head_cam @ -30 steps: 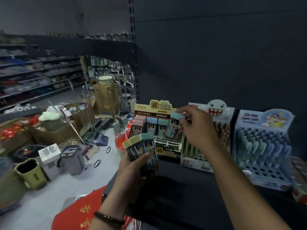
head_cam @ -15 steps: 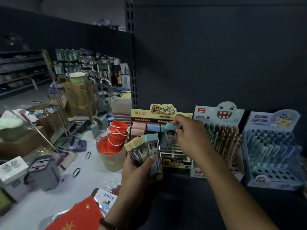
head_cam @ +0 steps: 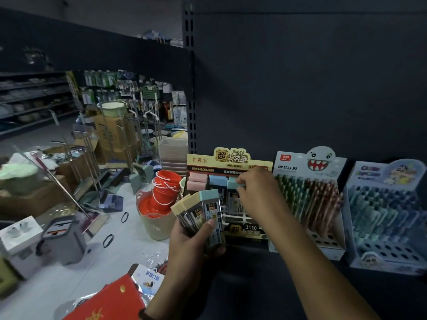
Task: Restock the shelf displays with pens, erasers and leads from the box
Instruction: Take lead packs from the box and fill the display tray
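A second earlier my right hand [head_cam: 258, 197] had held the teal-capped lead case [head_cam: 232, 182] in the air. Now the case sat in the back row of the lead display [head_cam: 231, 158] on the shelf [head_cam: 254, 285], its cap still pinched, beside one blue cap and two pink. I judged one more slot filled. My left hand [head_cam: 191, 245] gripped the spare cases [head_cam: 203, 211] (three caps showing).

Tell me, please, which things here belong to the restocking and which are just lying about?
Job: left hand gripping stack of lead cases; right hand pinching teal-capped case at lead display; monster pen display; blue pen display.
Lying about: orange buckets, grey mop bucket, red packet.
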Available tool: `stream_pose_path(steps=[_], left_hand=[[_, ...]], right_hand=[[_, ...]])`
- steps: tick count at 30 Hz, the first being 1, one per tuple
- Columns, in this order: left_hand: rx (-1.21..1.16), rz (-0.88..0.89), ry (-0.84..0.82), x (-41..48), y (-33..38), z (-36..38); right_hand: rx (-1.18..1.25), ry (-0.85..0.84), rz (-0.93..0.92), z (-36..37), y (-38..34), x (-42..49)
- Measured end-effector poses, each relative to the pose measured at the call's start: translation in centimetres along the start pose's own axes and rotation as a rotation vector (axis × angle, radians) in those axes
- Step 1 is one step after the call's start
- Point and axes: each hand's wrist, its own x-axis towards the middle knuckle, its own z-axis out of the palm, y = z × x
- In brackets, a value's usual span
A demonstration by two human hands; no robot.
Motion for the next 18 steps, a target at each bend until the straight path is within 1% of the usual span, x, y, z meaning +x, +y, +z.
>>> stream_pose_path(steps=[3, 7, 10, 12, 15, 18], left_hand=[[0.002, -0.003, -0.019, -0.1, 0.0, 0.1], [0.004, -0.002, -0.068, -0.1, 0.1, 0.2], [0.003, -0.01, -0.145, -0.3, 0.3, 0.4], [-0.017, -0.02, -0.177, -0.5, 0.4, 0.6], [-0.023, -0.031, -0.186, -0.5, 0.3, 0.7], [-0.105, -0.03, -0.162, -0.4, 0.0, 0.5]], right_hand=[[0.066, -0.057, -0.009, -1.2, -0.3, -0.5], [0.212, -0.086, -0.087, -3.0, -0.2, -1.6], [0.287, -0.21, -0.137, -3.7, 0.1, -2.4], [0.313, -0.257, -0.177, -3.9, 0.1, -2.9], [0.394, -0.27, -0.164, -4.1, 0.2, -3.2], [0.403, -0.223, -0.141, -5.2, 0.5, -3.0]])
